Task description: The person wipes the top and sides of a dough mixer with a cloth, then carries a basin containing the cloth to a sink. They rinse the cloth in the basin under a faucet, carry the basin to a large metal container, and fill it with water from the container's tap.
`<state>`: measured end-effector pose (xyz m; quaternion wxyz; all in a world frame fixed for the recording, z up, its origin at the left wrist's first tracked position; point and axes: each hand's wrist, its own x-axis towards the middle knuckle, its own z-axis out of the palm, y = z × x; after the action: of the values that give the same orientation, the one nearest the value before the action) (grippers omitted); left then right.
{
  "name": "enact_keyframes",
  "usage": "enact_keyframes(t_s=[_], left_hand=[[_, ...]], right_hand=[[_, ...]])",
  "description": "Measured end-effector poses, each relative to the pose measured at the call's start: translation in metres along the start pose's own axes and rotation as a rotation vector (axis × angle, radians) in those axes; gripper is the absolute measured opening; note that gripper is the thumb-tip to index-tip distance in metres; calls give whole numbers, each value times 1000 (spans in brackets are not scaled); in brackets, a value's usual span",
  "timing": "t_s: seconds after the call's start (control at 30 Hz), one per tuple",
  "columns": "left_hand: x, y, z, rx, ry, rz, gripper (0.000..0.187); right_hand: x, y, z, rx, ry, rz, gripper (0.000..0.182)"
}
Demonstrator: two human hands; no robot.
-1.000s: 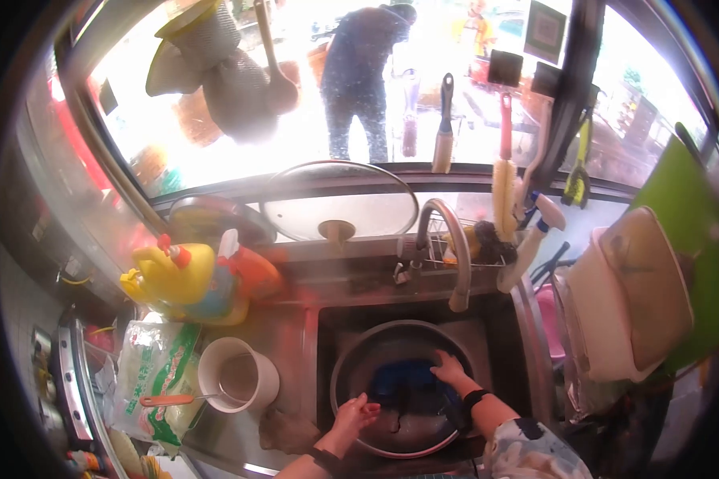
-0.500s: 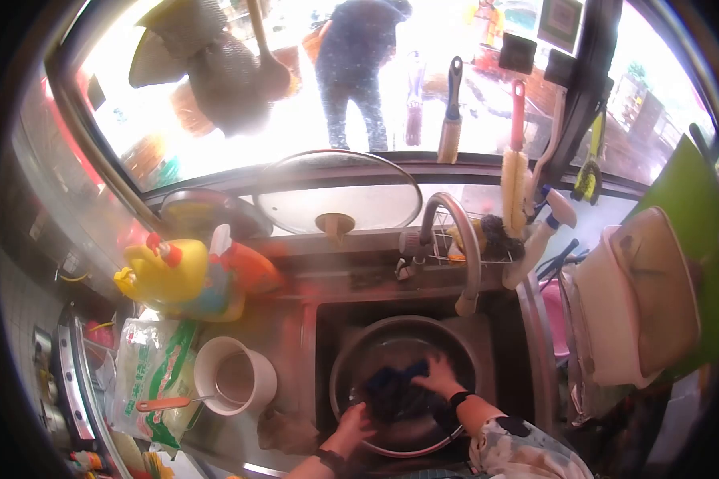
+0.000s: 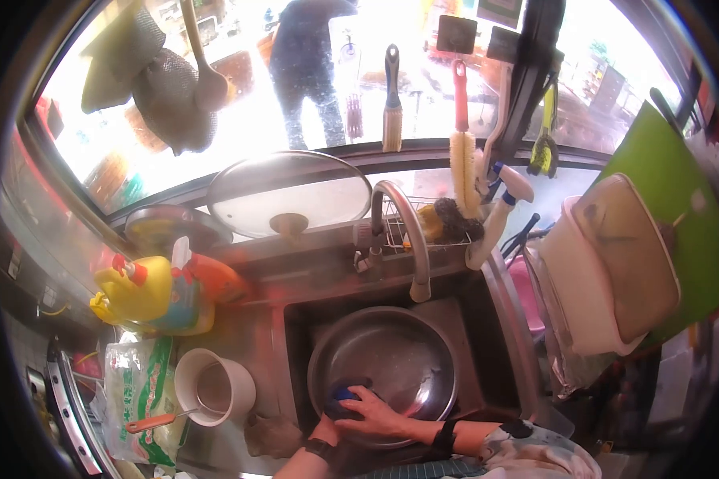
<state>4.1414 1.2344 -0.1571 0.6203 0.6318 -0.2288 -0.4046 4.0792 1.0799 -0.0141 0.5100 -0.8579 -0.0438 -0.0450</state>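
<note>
One steel sink (image 3: 487, 351) is set below a bright glass window (image 3: 244, 132). At left, one smooth, round white pot (image 3: 244, 389) is placed. In one round metal basin (image 3: 391, 343), at its near-left side, one bunched dark blue cloth (image 3: 339, 401) is held under the curled, slightly parted fingers of the right hand (image 3: 373, 415); the left hand's (image 3: 327, 428) fingers are mostly hidden, their spread unclear. Far right, one flat green board (image 3: 655, 160) is seen.

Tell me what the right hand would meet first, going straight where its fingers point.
The right hand would probably meet the bunched dark blue cloth, which its fingers seem to touch; depth is unclear.
</note>
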Motion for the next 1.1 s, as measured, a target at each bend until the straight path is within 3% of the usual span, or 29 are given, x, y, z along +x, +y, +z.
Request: enact_keyframes(t_s=[0.1,0.17,0.2,0.23,0.27,0.33,0.37,0.4,0.43,0.47,0.5,0.53,0.57,0.63,0.7,0.73,0.8,0.83,0.9,0.93,1.03,1.1], left_hand=[[5,46,17,-642,119,-120,31],[12,62,23,-829,204,-254,31],[15,68,27,-865,240,-298,31],[18,72,30,-888,275,-336,30],[21,76,33,-896,305,-375,30],[26,79,39,-904,362,-438,30],[28,80,41,-899,383,-466,30],[26,75,39,-900,382,-468,30],[21,68,36,-611,397,-433,32],[18,61,34,-324,404,-393,34],[17,75,33,-328,404,-398,34],[17,103,32,-363,479,-530,35],[17,118,28,-398,556,-656,35],[3,35,3,-466,555,-653,35],[2,12,0,-531,540,-655,35],[3,26,9,-516,558,-759,38],[0,55,23,-493,581,-871,41],[3,69,30,-449,573,-872,44],[2,76,28,-404,567,-875,47],[1,77,23,-403,549,-867,49],[1,74,13,-444,557,-872,53],[0,69,11,-477,582,-886,54]], right_hand=[[12,2,14,-74,121,68,46],[16,10,15,-113,172,127,45],[18,23,15,-321,126,-25,45],[21,28,13,-529,80,-178,45],[22,32,11,-531,83,-176,45],[28,31,2,-162,134,405,48],[27,40,-2,-164,134,406,48],[22,56,-10,-328,8,241,49],[16,61,-21,-488,-118,76,51],[11,66,-32,-487,-121,81,51],[12,62,-50,-474,-112,343,50],[9,61,-61,-454,-105,602,49],[3,68,-68,-463,-99,662,47],[-6,100,-75,-473,-85,717,44],[-26,146,-58,-575,272,644,39],[-33,153,-43,-577,274,640,39],[-43,157,-5,-646,-58,748,41],[-41,161,-3,-639,-59,747,41],[-34,168,-2,-194,-654,524,50],[-31,174,-12,-196,-656,525,50],[-16,175,-50,-151,-487,682,58],[-9,144,-57,-492,245,692,53]])
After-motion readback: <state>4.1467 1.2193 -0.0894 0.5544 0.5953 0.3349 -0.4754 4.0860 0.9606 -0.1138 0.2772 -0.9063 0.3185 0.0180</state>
